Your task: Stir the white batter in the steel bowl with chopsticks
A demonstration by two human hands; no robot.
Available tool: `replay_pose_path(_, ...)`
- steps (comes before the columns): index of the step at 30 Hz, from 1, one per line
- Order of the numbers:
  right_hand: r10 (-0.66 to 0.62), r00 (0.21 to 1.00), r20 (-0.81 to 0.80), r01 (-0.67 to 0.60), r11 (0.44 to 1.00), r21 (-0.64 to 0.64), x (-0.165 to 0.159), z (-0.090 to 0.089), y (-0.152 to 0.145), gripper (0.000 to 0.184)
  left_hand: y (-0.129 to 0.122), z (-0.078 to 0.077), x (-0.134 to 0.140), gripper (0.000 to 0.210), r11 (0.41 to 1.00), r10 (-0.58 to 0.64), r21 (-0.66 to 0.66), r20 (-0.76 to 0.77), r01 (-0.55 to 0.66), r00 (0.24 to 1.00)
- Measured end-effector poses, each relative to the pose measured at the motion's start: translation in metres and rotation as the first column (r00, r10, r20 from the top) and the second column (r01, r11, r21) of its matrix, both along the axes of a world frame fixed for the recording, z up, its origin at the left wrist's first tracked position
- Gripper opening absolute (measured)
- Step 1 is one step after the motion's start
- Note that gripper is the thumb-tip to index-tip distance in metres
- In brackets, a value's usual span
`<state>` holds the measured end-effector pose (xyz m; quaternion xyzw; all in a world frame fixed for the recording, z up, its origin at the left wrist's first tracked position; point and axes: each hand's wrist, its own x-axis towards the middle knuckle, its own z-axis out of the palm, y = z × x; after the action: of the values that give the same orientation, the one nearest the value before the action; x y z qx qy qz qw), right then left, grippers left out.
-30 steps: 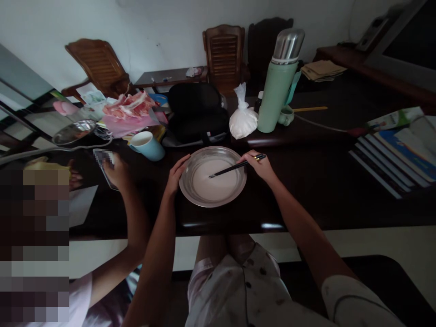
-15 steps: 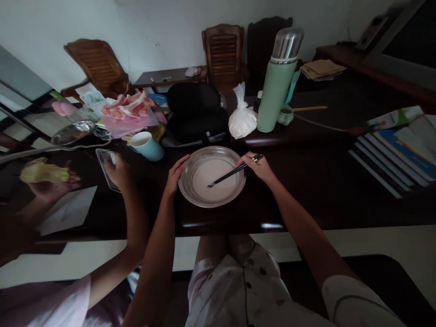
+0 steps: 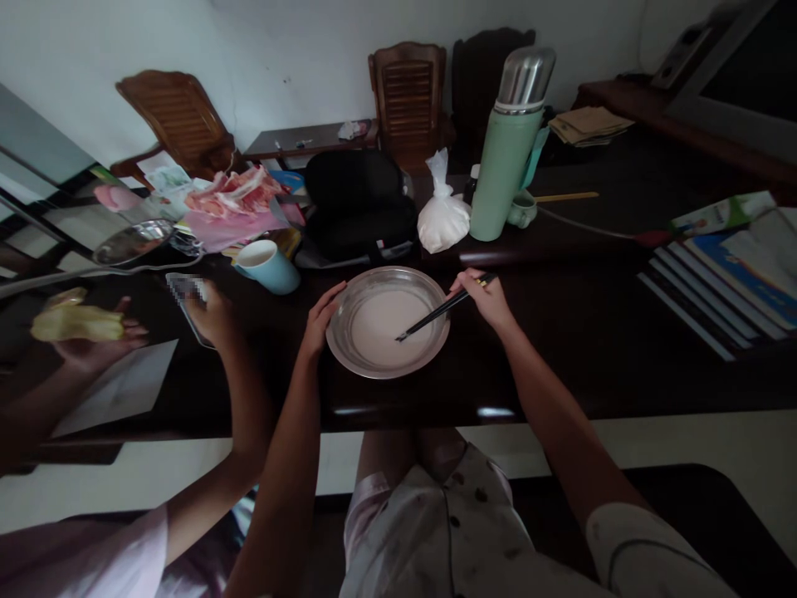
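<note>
the dark table [image 3: 598, 332] bears a bowl [image 3: 392, 281] between hands [image 3: 320, 322] [image 3: 486, 301].

shiny metal bowl [image 3: 339, 349]; glossy table [image 3: 560, 365]

A dark, glossy table [image 3: 573, 332] bears a metal bowl [image 3: 386, 373], a light-blue cup [image 3: 274, 270], stacked books [image 3: 716, 299] and white paper [image 3: 134, 386]; on the dark surface beyond stand a green flask [image 3: 506, 170] and a tied plastic bag [image 3: 443, 223].
</note>
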<state>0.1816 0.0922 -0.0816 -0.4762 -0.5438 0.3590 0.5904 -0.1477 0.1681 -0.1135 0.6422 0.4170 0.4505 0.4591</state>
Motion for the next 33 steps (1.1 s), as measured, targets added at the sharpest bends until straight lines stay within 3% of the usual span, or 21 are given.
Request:
replay_pose_path(3,0.068,0.994,0.089,-0.070,0.997,0.023,-0.009,-0.003,0.000,0.042,0.000,0.000,0.000,0.059,1.000,-0.007,-0.004,0.008,0.007,1.000)
replay_pose_path(6,0.019,0.988,0.151,-0.029,0.998,0.061,-0.008,-0.004,0.001,0.040,0.000,0.000,-0.001,0.058,1.000,-0.015,0.002,0.003,0.015,1.000)
replay_pose_path(12,-0.130,0.991,-0.021,0.130,0.991,0.025,0.010,-0.001,0.004,0.043,0.000,0.001,0.001,0.060,1.000,-0.015,0.003,0.006,0.015,1.000)
replay_pose_path(18,0.060,0.996,0.071,-0.061,0.998,0.022,-0.004,-0.003,0.000,0.041,0.001,0.000,-0.001,0.059,1.000,-0.002,0.018,-0.021,0.003,1.000)
replay_pose_path(22,0.053,0.982,0.179,-0.069,0.994,0.085,-0.012,-0.009,0.001,0.036,0.001,-0.002,-0.001,0.058,1.000,-0.015,0.010,0.011,0.015,1.000)
replay_pose_path(28,-0.125,0.992,0.012,0.124,0.991,0.054,0.006,-0.002,0.004,0.040,0.001,-0.001,-0.002,0.057,1.000,-0.012,0.026,-0.019,0.012,1.000)
replay_pose_path(30,-0.125,0.991,-0.037,0.126,0.992,0.026,0.009,0.001,0.003,0.042,0.001,-0.001,-0.002,0.057,0.999,-0.011,0.031,-0.019,0.012,1.000)
replay_pose_path(33,-0.029,0.999,-0.014,0.029,1.000,-0.002,0.004,0.002,0.001,0.045,0.000,-0.001,-0.002,0.058,1.000,-0.015,0.027,-0.023,0.016,1.000)
